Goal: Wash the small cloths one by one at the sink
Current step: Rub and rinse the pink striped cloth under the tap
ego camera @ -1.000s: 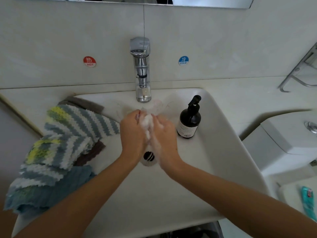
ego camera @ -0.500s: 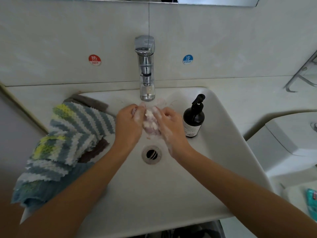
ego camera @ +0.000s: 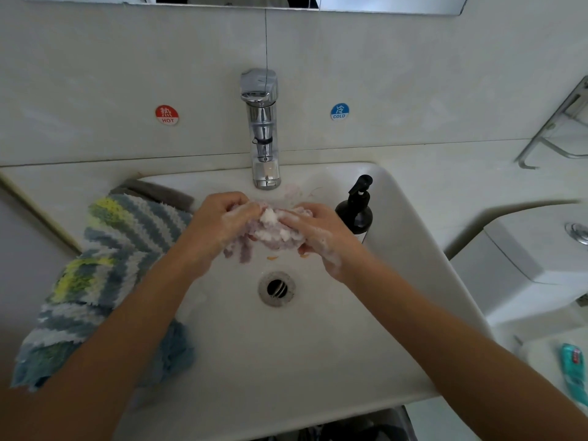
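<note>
1. Pale wall tiles (ego camera: 413, 74) back a white sink (ego camera: 407, 224), with the lower edge of a mirror (ego camera: 381, 3) along the top of the view.
2. Above the basin's far rim stands a chrome tap (ego camera: 261, 128); a red HOT sticker (ego camera: 166, 115) sits on the wall to its left and a blue COLD sticker (ego camera: 339, 111) to its right.
3. Over the middle of the basin, just nearer than the tap and farther than the drain (ego camera: 276, 288), both hands hold one small cloth (ego camera: 273, 237) (pale purple, bunched and covered in white foam).
4. Curled fingers of the left hand (ego camera: 219, 224) grip the cloth's left side, with a strip of it hanging down below the hand.
5. Fingers and thumb of the right hand (ego camera: 318, 233) are closed round the cloth's right side; suds cling to the hand's back and wrist.
6. On the sink's left edge lies a pile of other cloths (ego camera: 105, 265): one striped in grey, white and yellow on top, a blue one at the near end, a grey one showing at the far end.
7. At the basin's right, touching the inner wall, stands a dark pump bottle (ego camera: 356, 208), just beside the right hand.
8. Farther right are a white toilet cistern (ego camera: 525, 256), a metal rack (ego camera: 556, 128) on the wall, and a teal tube (ego camera: 572, 367) near the frame's edge.
</note>
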The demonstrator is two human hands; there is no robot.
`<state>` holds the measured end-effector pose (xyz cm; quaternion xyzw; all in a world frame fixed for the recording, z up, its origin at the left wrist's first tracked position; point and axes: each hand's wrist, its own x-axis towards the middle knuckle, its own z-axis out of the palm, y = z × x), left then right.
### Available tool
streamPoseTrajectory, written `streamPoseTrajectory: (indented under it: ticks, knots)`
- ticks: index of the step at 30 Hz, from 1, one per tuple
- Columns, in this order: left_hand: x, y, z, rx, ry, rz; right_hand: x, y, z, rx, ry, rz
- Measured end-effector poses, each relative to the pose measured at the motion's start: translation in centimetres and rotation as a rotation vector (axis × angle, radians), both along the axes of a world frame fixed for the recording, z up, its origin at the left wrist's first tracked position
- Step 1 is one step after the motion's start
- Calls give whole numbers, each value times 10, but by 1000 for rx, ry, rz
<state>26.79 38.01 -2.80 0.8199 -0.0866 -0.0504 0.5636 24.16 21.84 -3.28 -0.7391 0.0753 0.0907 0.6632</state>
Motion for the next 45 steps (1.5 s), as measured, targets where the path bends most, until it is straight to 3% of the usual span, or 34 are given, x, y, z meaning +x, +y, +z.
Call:
streamPoseTrajectory:
  ticks: [4, 8, 12, 15, 23, 29, 32, 37, 41, 45]
  knots:
    - [-3, -1, 3, 9, 129, -80, 2, -4, -1, 93, -94, -24]
    - [-8, -6, 4, 64, 120, -142, 1, 2, -3, 128, -226, -81]
    - [-8, -8, 2, -39, 145, -161, -2, 10, -2, 196, -279, -124]
    - [-9, -11, 2, -135, 140, -101, 0, 14, 0, 212, -258, -198]
    - [-31, -41, -3, -172, -212, -31, 7, 12, -3, 66, -271, -448]
    - [-28, -53, -8, -263, -182, 278, -3, 43, -3, 78, -309, -392]
    - [-23, -53, -18, -180, -237, 347, -8, 49, -13, 27, -368, -357]
    - [-51, -64, -31, -56, -281, 251, 8, 29, -14, 68, -314, -434]
    - [-25, -60, -27, -3, -295, 282, -3, 44, -13, -109, -424, -384]
    - [-23, -48, -38, 64, -310, 325, -6, 46, -17, -29, -331, -325]
